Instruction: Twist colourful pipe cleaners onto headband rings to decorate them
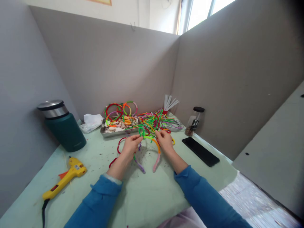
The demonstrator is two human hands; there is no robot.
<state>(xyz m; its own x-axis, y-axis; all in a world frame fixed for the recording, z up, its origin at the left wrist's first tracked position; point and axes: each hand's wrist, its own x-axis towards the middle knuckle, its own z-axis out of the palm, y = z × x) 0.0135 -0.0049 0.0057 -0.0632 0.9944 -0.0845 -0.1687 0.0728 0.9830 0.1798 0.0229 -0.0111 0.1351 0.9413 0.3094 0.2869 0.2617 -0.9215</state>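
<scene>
Over the middle of the table, my left hand (132, 145) pinches the top of a multicoloured fuzzy headband (156, 146), where a green loop (141, 131) stands up. The band curves down to a pink end on the right and a purple end on the left. My right hand (164, 141) is closed by the band's orange and yellow part, its fingertips together near the green loop; what they hold is too small to make out. Red fuzzy stems (119, 145) lie on the table beside my left hand.
A metal tray (111, 134) of shells and fuzzy rings stands behind my hands, beside a heap of coloured stems (158, 120). At left are a green bottle (65, 131) and yellow glue gun (65, 179); at right, a black phone (200, 151) and clear jar (194, 122).
</scene>
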